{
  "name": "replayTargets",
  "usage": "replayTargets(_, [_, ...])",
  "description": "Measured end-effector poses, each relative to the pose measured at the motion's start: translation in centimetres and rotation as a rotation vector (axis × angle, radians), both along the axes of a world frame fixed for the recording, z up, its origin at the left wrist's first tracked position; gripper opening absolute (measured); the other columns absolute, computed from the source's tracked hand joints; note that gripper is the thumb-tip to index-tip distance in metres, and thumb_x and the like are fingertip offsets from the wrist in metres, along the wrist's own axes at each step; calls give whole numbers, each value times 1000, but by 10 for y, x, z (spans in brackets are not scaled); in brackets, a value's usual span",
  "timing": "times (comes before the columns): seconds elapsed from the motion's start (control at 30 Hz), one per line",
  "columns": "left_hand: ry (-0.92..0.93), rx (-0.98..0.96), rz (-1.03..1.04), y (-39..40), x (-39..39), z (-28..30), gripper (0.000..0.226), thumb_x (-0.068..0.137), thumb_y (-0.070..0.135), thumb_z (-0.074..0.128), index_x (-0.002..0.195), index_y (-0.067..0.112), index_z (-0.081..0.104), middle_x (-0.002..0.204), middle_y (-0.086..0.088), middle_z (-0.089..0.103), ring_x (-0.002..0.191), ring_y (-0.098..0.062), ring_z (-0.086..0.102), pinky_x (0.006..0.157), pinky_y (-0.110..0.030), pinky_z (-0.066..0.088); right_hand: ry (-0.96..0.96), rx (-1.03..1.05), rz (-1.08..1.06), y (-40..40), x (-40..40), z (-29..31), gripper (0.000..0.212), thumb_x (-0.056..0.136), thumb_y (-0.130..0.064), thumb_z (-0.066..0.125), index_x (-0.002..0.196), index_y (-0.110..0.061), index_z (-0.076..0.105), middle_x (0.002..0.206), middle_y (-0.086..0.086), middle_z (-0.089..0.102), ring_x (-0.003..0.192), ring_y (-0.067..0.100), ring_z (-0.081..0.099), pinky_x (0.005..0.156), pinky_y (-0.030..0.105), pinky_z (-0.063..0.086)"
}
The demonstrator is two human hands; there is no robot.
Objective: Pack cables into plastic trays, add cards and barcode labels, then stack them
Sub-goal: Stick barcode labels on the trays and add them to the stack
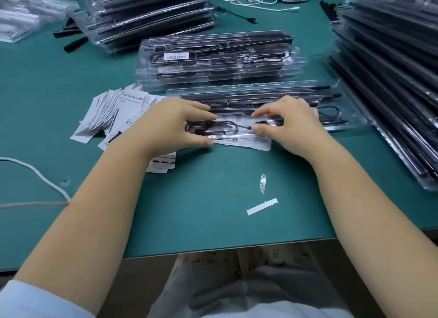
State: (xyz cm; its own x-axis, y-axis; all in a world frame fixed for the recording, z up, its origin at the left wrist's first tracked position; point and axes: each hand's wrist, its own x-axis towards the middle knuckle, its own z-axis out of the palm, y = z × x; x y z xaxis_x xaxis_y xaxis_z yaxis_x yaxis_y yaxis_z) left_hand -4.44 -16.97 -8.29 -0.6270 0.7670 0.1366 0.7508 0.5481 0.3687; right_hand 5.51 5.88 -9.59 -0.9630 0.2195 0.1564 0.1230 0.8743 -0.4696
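A clear plastic tray (331, 113) with black rods and a coiled black cable (218, 126) lies across the green table (213, 199) in front of me. My left hand (175, 125) grips its left part, thumb at the near edge and fingers on top. My right hand (289, 123) pinches the tray's middle near a small black connector (263, 122). A white barcode label (241, 142) shows at the tray's near edge. A fanned pile of white cards (111, 113) lies to the left.
A stack of packed trays (218, 59) with a barcode label sits just behind. Taller tray stacks stand at back left (151, 14) and right (388, 68). A white backing strip (262, 206) and a clear scrap (263, 182) lie near me. A white cord (42, 180) runs at left.
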Motion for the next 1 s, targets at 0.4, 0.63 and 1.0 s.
replayTargets(0.4, [155,180,499,-20,-9,19,25,90,32,55,110,24,68,102,6,69,102,-17,60,82,-32,47,35,-46,126,-13,0,-3,36,84,-49,60,117,-34,65,122,-15,50,119,11,38,106,44,30])
replayTargets(0.63, [3,-68,796,-52,-32,15,58,76,56,65,122,22,60,121,-9,57,113,-33,49,87,-43,47,68,-64,110,-13,-2,-2,24,93,-33,54,112,-33,68,110,-22,50,116,12,40,103,44,32])
replayTargets(1.0, [-186,349,824,-46,-33,16,28,80,13,60,101,30,65,78,15,61,81,-13,58,60,-22,40,63,-73,122,-13,-1,-1,24,93,-26,54,112,-33,67,111,-20,51,115,14,41,102,45,33])
